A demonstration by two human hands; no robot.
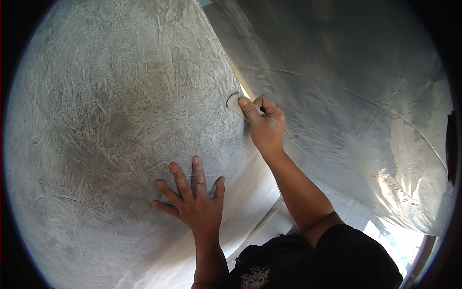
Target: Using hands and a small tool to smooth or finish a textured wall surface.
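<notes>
A large grey surface [120,111] with rough, swirling whitish marks fills the left and middle. My left hand [198,202] lies against its lower part, fingers spread and dusty, holding nothing. Farther up and to the right, my right hand [264,120] is closed, thumb on top, around a small flat pale piece with a rounded, dark-rimmed end [234,103]. That rounded end meets the grey surface close to its right edge. My fingers cover the rest of the piece, so its exact kind is unclear.
To the right hangs a wrinkled grey sheet [337,72] with a long seam or fold across it. A narrow bright gap [243,89] separates it from the marked surface. Strong light comes in at the lower right, beside a dark post [419,262].
</notes>
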